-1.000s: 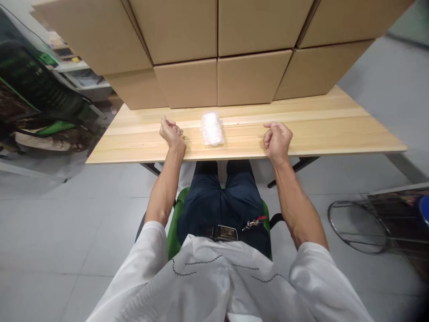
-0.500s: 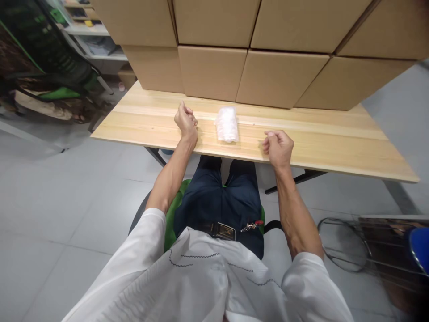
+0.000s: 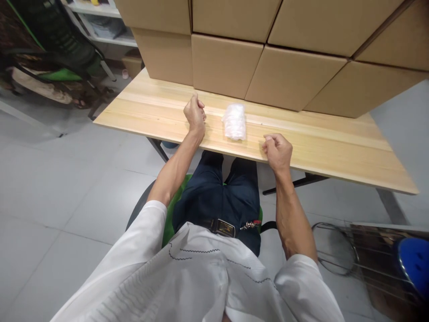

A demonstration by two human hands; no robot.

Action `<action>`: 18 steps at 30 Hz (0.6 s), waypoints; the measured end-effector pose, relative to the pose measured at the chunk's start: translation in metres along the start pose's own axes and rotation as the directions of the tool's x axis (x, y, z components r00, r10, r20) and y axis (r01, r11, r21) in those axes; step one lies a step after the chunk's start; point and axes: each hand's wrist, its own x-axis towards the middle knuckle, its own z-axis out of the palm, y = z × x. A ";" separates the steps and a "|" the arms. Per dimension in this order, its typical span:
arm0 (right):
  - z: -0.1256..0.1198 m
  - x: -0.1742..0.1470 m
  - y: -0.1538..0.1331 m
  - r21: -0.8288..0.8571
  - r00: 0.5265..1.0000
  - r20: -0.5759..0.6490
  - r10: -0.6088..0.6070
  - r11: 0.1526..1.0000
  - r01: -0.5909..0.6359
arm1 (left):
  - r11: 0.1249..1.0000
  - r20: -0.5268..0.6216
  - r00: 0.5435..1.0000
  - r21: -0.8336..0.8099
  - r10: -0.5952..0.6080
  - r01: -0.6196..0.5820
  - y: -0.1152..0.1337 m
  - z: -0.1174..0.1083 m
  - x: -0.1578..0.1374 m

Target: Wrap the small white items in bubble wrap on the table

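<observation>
Fingers loosely curled shut, the left hand (image 3: pixel 195 113) and right hand (image 3: pixel 279 153) flank a white wrapped packet (image 3: pixel 234 122), apart from it, wrists near the wooden surface's (image 3: pixel 328 143) front edge.

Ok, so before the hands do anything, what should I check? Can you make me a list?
1. White bundle on the table, between the hands: ok.
2. Left hand free: ok, fingers curled, nothing seen in it.
3. Right hand free: ok, fingers curled, nothing seen in it.
4. A hand touching the bundle: not ok, both are apart from it.
5. Bundle apart from the cardboard boxes behind it: ok.
6. What's inside the bundle: cannot tell.
</observation>
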 end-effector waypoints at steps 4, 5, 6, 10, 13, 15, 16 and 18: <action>-0.001 0.000 0.001 -0.032 1.000 0.023 -0.014 0.999 0.015 | 0.999 0.039 0.999 0.031 0.031 -0.032 -0.002 -0.001 0.000; -0.001 0.000 0.001 -0.037 0.999 0.026 -0.017 0.999 0.018 | 0.999 0.041 0.999 0.038 0.033 -0.035 -0.001 -0.001 0.000; -0.001 -0.001 0.000 -0.042 0.999 0.029 -0.022 0.999 0.023 | 0.998 0.041 0.999 0.044 0.033 -0.035 0.000 -0.001 -0.001; 0.000 -0.001 -0.001 -0.058 0.999 0.032 -0.026 0.998 0.028 | 0.999 0.022 1.000 0.040 0.010 -0.011 0.007 0.002 -0.007; 0.000 -0.002 -0.002 -0.067 0.999 0.038 -0.024 0.997 0.027 | 0.999 0.005 1.000 0.033 -0.017 0.017 0.010 0.003 -0.009; -0.001 -0.002 -0.004 -0.063 0.999 0.037 -0.025 0.998 0.027 | 0.999 0.002 0.999 0.032 -0.033 0.032 0.011 0.003 -0.010; -0.001 -0.002 -0.005 -0.055 0.999 0.036 -0.024 0.998 0.026 | 0.999 -0.001 0.999 0.030 -0.038 0.038 0.011 0.002 -0.010; -0.001 -0.002 -0.007 -0.033 0.999 0.033 -0.015 0.999 0.016 | 0.999 -0.005 0.999 0.026 -0.047 0.047 0.012 0.003 -0.011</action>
